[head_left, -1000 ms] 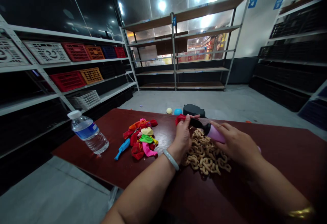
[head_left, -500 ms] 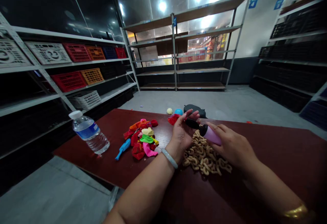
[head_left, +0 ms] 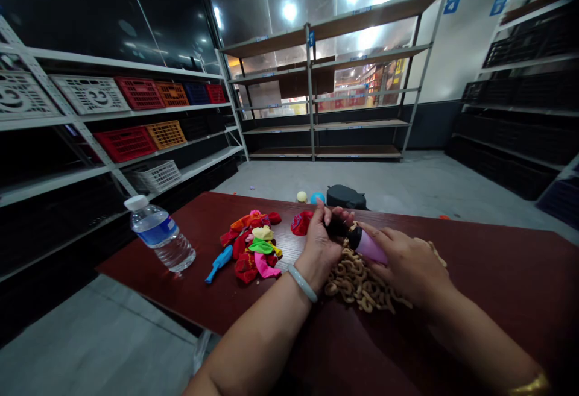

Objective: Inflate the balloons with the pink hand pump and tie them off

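Observation:
My right hand [head_left: 409, 263] grips a purple bottle [head_left: 372, 248] with a black neck, tilted toward my left. The black lid [head_left: 335, 227] at its end sits in the palm of my left hand [head_left: 322, 239], with the fingers curled over it. A bangle circles my left wrist. Below both hands lies a heap of tan curled pieces [head_left: 362, 281], partly hidden by my right hand. Just beyond my left hand is a red balloon [head_left: 301, 223]. Left of it lies a pile of deflated balloons [head_left: 253, 245] in red, pink, green, yellow and blue.
A water bottle [head_left: 160, 233] stands at the left of the dark red table [head_left: 488, 275]. Beyond the far edge are a black bag [head_left: 346, 197], a blue ball [head_left: 318, 198] and a pale ball [head_left: 301, 196]. Shelves with coloured crates [head_left: 138, 93] line the left wall.
My left fingers have curled in from a more open palm, around the black lid. The purple bottle has shifted slightly left and down in my right hand.

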Motion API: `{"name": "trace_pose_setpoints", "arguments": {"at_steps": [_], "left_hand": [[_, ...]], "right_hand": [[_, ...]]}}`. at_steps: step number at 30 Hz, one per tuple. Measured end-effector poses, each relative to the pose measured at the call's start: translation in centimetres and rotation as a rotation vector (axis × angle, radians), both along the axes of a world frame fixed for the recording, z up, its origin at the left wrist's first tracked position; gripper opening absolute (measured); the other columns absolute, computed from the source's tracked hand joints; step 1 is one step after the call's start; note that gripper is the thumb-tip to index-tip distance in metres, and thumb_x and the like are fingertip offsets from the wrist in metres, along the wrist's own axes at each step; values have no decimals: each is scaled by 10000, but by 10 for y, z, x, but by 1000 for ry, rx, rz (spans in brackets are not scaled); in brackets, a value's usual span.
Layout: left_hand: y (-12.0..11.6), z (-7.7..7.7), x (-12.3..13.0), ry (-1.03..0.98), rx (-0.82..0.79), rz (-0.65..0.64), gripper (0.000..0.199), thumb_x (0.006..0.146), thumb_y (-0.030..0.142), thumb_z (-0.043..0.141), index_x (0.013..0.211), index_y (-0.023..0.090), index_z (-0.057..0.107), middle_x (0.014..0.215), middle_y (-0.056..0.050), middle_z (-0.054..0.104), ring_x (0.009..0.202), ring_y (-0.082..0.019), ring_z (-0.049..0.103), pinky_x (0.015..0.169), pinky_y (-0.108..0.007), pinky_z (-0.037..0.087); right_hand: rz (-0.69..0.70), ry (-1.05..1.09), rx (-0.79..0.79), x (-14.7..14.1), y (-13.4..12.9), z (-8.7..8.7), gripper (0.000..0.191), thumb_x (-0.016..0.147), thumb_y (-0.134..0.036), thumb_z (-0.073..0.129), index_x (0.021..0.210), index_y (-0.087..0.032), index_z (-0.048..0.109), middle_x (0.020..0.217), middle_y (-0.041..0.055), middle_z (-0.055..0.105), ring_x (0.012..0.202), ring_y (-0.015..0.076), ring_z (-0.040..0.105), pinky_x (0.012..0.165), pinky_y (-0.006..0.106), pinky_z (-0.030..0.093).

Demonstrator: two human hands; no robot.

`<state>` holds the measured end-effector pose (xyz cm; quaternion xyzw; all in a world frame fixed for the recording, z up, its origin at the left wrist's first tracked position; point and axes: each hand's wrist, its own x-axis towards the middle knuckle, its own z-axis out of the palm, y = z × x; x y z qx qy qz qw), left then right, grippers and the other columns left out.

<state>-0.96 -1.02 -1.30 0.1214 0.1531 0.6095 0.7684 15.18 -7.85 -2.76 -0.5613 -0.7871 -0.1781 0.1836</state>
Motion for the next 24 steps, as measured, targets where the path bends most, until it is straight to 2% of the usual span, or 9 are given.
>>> {"name": "trace_pose_setpoints", "arguments": {"at_steps": [2, 4, 6, 8, 11, 14, 17, 21, 24], "left_hand": [[-3, 1, 1, 37, -13, 9, 533, 787, 485, 744, 530, 170, 400, 630, -16, 605, 628, -140, 622, 790, -332, 534], [-5, 2, 3, 56, -3, 19, 533, 792, 507, 731, 541, 176, 397, 560, 7, 536, 547, -119, 564, 663, -282, 511], [-6, 3, 5, 43, 18, 30, 550, 805, 519, 714, 545, 183, 365, 490, 45, 419, 441, -80, 433, 505, -228, 411], [-4, 5, 1, 15, 18, 41, 555, 827, 500, 698, 553, 188, 331, 464, 70, 330, 391, -55, 317, 422, -206, 288], [8, 12, -16, -18, -9, 85, 505, 877, 411, 665, 574, 189, 327, 471, 77, 312, 380, -45, 287, 401, -198, 229], [24, 18, -41, -43, 12, 149, 462, 907, 335, 625, 583, 191, 329, 479, 75, 320, 379, -48, 306, 406, -198, 243], [36, 20, -59, -32, 59, 199, 475, 908, 352, 622, 577, 194, 320, 479, 73, 318, 379, -53, 306, 407, -207, 259], [39, 17, -62, -24, 115, 240, 515, 890, 425, 645, 574, 191, 312, 477, 75, 299, 385, -51, 301, 402, -209, 250], [35, 15, -55, -45, 108, 238, 511, 888, 428, 648, 587, 190, 310, 484, 78, 297, 390, -47, 306, 408, -202, 249]], "right_hand": [[17, -2, 5, -1, 0, -2, 648, 842, -384, 628, 1458, -280, 459, 1052, 64, 707, 873, 246, 682, 712, 351, 507], [29, -4, 10, -2, 0, -4, 639, 856, -390, 618, 1462, -267, 454, 1043, 70, 711, 895, 254, 682, 719, 355, 509], [32, -11, 10, -4, 0, -4, 622, 881, -422, 595, 1464, -259, 452, 1032, 78, 715, 882, 257, 688, 706, 357, 513], [34, -22, 1, -3, 0, -4, 622, 892, -471, 579, 1464, -261, 455, 1016, 84, 722, 855, 262, 696, 681, 360, 518], [25, -16, -38, 4, 2, -3, 628, 887, -507, 576, 1465, -290, 461, 1025, 87, 734, 834, 275, 711, 648, 372, 532], [39, 39, -63, 21, 8, -6, 618, 885, -522, 562, 1469, -354, 454, 1144, 77, 727, 898, 290, 718, 653, 391, 554], [46, 85, -79, 41, 16, -11, 587, 868, -530, 578, 1430, -374, 508, 1221, 63, 711, 957, 304, 715, 688, 393, 567], [58, 86, -128, 55, 21, -13, 584, 845, -492, 612, 1407, -350, 545, 1227, 60, 712, 952, 317, 720, 681, 390, 572], [50, 38, -127, 51, 17, -10, 592, 854, -477, 600, 1420, -317, 532, 1194, 83, 722, 922, 317, 725, 653, 397, 571]]}}
